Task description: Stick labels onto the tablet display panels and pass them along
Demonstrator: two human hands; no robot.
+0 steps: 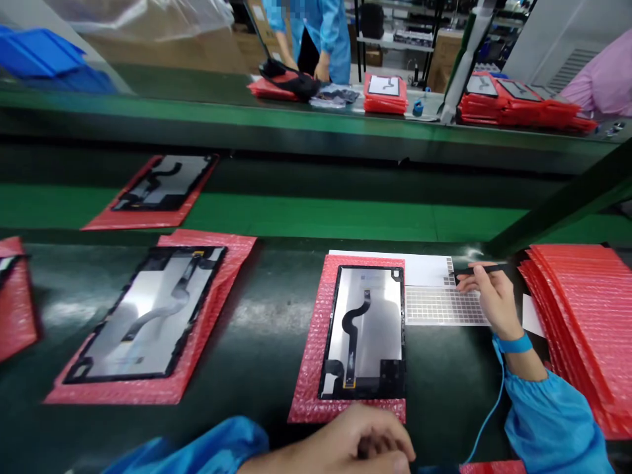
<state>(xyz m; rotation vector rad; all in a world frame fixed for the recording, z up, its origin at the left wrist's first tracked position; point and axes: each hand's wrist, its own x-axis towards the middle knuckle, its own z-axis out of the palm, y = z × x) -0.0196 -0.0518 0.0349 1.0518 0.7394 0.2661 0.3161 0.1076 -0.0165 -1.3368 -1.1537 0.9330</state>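
My right hand [494,296] pinches slim black tweezers [481,268], with their tip over a white sheet of small square labels [439,306]. A blue wrist strap [516,343] with a cord is on that wrist. My left hand [365,441] is at the bottom, fingers curled in; what they hold, if anything, is hidden. Just beyond it a tablet screen panel [380,329] lies back side up on a red bubble-wrap bag [313,355], a curved black flex cable [351,336] across its silver back. The label sheet reaches the panel's right side.
Another screen panel [158,309] lies on red bubble wrap to the left, and one more [168,181] sits on the green belt [316,217]. Red bubble bags [587,329] are stacked at right. A slanted dark post [557,197] stands there. A person in blue [336,33] works across the line.
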